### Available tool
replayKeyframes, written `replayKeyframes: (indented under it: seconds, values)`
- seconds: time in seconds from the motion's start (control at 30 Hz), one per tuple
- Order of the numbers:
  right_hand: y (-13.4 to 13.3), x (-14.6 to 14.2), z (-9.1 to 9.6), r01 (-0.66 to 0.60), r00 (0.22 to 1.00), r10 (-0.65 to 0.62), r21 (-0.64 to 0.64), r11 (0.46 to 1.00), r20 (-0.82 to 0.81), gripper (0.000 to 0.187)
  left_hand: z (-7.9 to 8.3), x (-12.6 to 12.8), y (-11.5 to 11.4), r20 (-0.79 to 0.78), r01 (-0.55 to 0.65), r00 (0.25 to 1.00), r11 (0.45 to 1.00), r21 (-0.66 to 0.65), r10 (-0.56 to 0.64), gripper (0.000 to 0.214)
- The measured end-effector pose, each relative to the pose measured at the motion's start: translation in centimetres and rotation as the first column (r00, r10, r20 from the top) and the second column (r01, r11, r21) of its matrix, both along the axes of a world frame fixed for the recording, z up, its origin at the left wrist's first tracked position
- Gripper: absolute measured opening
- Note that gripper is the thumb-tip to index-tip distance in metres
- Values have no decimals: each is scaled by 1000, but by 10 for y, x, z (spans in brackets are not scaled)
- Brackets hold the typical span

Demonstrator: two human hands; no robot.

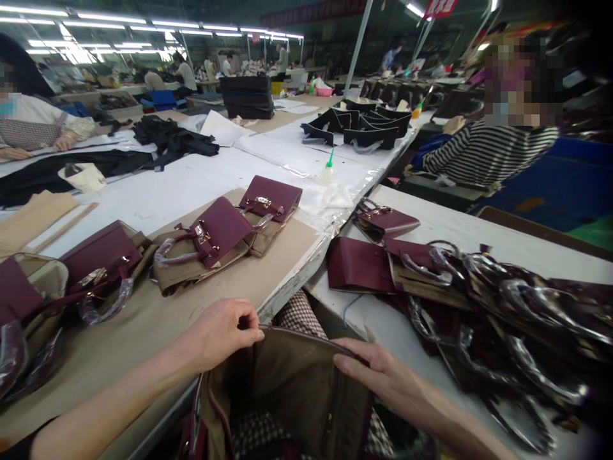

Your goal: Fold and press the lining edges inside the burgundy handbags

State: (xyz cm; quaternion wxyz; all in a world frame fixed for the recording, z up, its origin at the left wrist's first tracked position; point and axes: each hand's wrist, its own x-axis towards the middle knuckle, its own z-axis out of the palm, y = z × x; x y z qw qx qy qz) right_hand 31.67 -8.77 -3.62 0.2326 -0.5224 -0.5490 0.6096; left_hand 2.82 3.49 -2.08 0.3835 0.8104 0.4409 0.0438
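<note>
An olive-brown bag piece (292, 383) with a maroon edge lies open on my lap at the bottom centre. My left hand (223, 332) is closed, pinching its upper left rim. My right hand (378, 374) grips the right rim, fingers curled over the edge. Several finished maroon handbags (218, 233) with plastic-wrapped handles lie in a row on the brown paper of the table (143, 332) to my left.
A heap of maroon bag parts (479, 287) with wrapped handles covers the white bench on the right. A glue bottle (328, 167) stands mid-table. Black bag parts (364, 128) lie farther back. A person in a striped top sits at right, another at far left.
</note>
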Motion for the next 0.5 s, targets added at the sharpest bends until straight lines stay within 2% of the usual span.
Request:
replayKeyframes:
  seconds: [0.07, 0.13, 0.17, 0.23, 0.3, 0.4, 0.5]
  values:
    - [2, 0, 0, -50, 947, -10, 180, 982, 321, 46, 1, 0, 1, 0, -1, 1000, 1000, -8, 1, 16]
    - [4, -9, -1, -113, 818, -131, 380, 918, 560, 52, 3, 0, 2, 0, 8, 1000, 1000, -17, -8, 15]
    - [6, -17, -2, -147, 764, -199, 465, 873, 614, 56, 4, 0, 2, 0, 15, 1000, 1000, -19, -15, 14]
    - [12, -41, -2, -206, 723, -276, 579, 789, 633, 57, 6, 0, 1, 4, 26, 1000, 1000, -15, -26, 12]
    - [21, -69, -1, -217, 760, -270, 622, 752, 592, 52, 9, 0, 0, 24, 31, 999, 999, -21, -31, 10]
    - [37, -102, -2, -151, 851, -210, 607, 780, 481, 39, 11, -3, -2, 58, 7, 998, 999, -44, -5, 13]
    - [47, -113, -8, -88, 893, -205, 604, 792, 400, 26, 11, -7, -3, 90, -3, 996, 998, -70, 9, 15]
